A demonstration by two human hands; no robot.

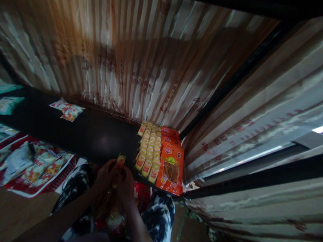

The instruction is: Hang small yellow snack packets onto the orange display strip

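Between my two hands, just off the front edge of the black shelf, is a small yellow snack pack. My left hand closes on its left side. On its other side, my right hand grips it with bent fingers. Below them, between my knees, a red basket holds more packs, dim and partly covered by my arms. To the right, rows of similar yellow snack packs stand on the shelf. Orange snack bags lie beside them at the shelf's right end.
Crinkled, printed plastic sheeting hangs behind the shelf. A black post slants at the right corner. Two white-and-red snack bags and green packs lie farther left. Another red basket of snack bags stands below on the left.
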